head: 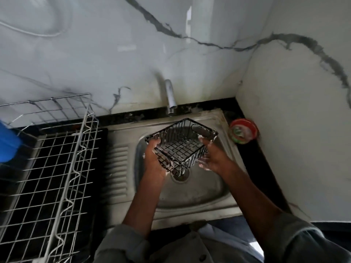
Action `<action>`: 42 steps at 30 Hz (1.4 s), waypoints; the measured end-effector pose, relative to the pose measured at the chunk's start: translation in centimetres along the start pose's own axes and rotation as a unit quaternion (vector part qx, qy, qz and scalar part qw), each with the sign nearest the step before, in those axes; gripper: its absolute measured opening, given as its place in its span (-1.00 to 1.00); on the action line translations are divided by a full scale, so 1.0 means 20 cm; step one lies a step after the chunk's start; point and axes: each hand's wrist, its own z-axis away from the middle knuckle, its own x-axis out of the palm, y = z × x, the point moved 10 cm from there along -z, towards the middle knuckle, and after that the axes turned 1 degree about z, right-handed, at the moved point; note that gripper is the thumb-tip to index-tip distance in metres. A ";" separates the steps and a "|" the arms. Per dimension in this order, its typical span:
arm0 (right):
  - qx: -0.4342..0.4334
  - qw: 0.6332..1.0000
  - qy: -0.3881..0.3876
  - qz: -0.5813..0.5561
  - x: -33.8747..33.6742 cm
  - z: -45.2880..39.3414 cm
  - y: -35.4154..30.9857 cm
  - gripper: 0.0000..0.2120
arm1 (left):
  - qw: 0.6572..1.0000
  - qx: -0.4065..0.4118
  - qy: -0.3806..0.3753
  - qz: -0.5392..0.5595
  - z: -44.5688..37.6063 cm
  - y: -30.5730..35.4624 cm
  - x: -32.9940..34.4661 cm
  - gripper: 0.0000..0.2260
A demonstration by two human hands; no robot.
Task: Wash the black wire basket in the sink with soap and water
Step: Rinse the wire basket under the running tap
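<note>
Two hands, your left hand [154, 160] and right hand [210, 158], grip the black wire basket [180, 143] with curled, sudsy fingers over the sink [190, 196]; soaping looks underway, rinse under the dry tap [170, 97] pending.

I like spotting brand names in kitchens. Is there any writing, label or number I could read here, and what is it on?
No text can be read in this picture.
Round red and green tub right of the sink: it has a printed lid, but the print is too blurred to read.
Black wire basket, tap, wire dish rack and blue object at the left edge: no writing shows.
</note>
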 end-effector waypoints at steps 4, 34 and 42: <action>-0.032 0.999 0.030 -0.010 0.03 -0.02 -0.05 -0.73 | 0.998 -0.014 -0.056 0.026 -0.02 -0.05 -0.09 -0.83; -0.183 0.915 0.205 0.296 -0.07 -0.18 -0.32 0.02 | 0.737 0.315 0.107 -0.589 -0.56 0.58 0.60 -0.71; -0.199 0.915 0.175 0.303 -0.03 -0.17 -0.34 0.12 | 0.884 0.173 0.133 -0.414 -0.88 0.40 0.32 -0.42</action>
